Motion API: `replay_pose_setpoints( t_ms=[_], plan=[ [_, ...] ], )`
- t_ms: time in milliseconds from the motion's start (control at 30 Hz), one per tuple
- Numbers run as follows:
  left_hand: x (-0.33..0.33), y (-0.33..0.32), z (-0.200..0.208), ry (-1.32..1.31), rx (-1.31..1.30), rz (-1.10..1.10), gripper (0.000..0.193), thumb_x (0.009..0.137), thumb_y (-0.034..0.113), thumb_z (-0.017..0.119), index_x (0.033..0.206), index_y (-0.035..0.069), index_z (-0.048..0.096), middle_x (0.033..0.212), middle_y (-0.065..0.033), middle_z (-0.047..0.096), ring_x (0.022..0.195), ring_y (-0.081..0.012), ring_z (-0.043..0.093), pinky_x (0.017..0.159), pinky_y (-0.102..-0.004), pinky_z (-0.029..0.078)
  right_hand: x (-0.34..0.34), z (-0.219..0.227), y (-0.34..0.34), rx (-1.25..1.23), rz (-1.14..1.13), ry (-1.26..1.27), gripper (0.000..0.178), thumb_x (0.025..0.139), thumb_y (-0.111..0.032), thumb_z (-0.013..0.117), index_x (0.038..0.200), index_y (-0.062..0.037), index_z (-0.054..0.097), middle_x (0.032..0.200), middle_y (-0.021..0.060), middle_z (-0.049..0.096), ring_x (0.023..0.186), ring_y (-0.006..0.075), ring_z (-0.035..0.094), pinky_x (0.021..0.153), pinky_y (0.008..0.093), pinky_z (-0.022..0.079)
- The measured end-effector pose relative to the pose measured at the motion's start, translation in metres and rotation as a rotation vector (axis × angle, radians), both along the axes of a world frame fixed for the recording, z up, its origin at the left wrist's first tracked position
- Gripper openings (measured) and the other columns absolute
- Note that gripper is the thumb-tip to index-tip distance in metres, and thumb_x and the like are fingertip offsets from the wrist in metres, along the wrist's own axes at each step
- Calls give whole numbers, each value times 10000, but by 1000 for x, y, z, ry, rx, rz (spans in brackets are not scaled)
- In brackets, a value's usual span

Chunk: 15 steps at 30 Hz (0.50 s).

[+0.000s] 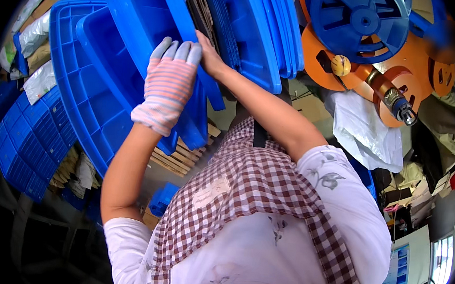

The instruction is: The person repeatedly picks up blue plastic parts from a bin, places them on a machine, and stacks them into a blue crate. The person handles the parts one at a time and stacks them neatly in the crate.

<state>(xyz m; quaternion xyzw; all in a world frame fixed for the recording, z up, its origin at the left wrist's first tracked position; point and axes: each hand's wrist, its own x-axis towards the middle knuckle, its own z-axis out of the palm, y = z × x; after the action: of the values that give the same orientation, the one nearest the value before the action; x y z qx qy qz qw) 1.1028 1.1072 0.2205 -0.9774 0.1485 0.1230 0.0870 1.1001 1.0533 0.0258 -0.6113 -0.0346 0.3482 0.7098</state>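
Large blue plastic lids stand on edge in a row, with ribbed faces and raised rims. My left hand (169,84), in a striped knit glove, has its fingers bent over the edge of one blue plastic lid (177,11). My bare right hand (211,59) lies close beside it, closed on the same lid's edge, its fingertips partly hidden. Just right of that lid, brown cardboard sheets (199,11) are wedged upright. More blue lids (255,32) lean together to the right, and a wide ribbed lid (67,38) stands on the left.
At the right are orange discs (315,55) with a blue spoked wheel (365,22) and a metal-ended shaft (396,102). White plastic sheeting (364,131) hangs below them. A wooden pallet (175,162) lies beneath the lids. Stacked blue crates (32,140) stand far left.
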Motion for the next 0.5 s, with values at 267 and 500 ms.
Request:
replay_pose_setpoints(
  t_ms=[267, 500],
  plan=[
    [92, 2, -45, 597, 694, -290, 612, 740, 297, 749, 1290, 142, 530, 1255, -29, 565, 1224, -214, 489, 1018, -362, 342, -11, -3, -17, 89, -28, -68, 756, 745, -91, 627, 1433, -3, 326, 1492, 231, 310, 1394, 333, 294, 1131, 365, 262],
    [98, 11, -57, 706, 659, -205, 438, 839, 173, 648, 1273, 160, 588, 1263, -32, 582, 1134, -215, 582, 966, -356, 404, 44, -66, -3, -27, -365, 114, 494, 775, -125, 582, 1254, -14, 538, 1134, 185, 632, 1110, 270, 591, 984, 370, 440]
  ],
)
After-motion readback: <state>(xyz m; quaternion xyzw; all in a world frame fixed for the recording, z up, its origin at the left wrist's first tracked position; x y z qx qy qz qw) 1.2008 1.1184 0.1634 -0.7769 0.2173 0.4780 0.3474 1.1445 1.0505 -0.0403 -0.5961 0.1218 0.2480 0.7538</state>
